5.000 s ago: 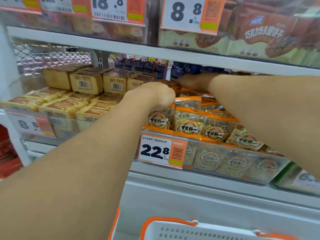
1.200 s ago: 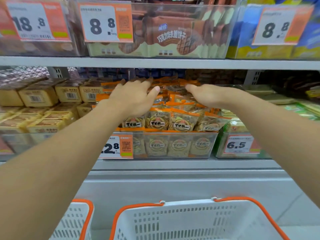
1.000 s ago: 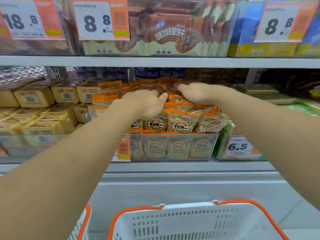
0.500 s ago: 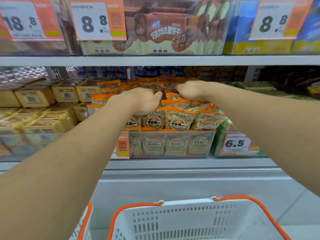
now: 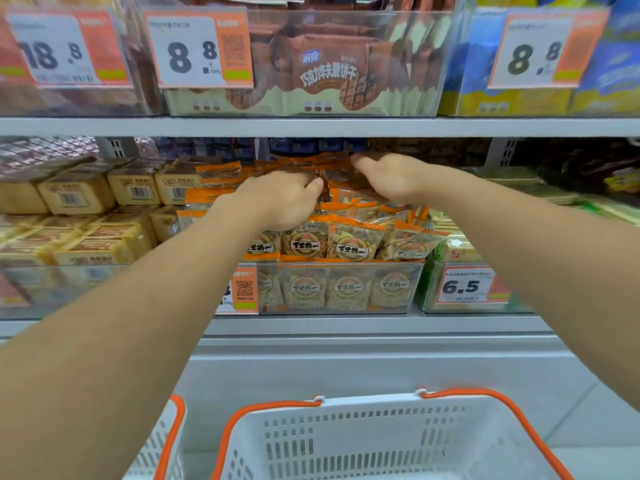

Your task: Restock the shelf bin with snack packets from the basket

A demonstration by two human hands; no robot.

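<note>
Two hands, left (image 5: 284,199) and right (image 5: 391,178), fingers curled, gripping clear orange-edged snack packets (image 5: 349,242) heaped above the shelf bin (image 5: 341,289).

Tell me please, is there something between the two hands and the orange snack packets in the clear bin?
Nothing visible does. The left hand and the right hand both already rest on the heaped snack packets in the shelf bin. The upper shelf hangs above the hands without blocking them.
</note>
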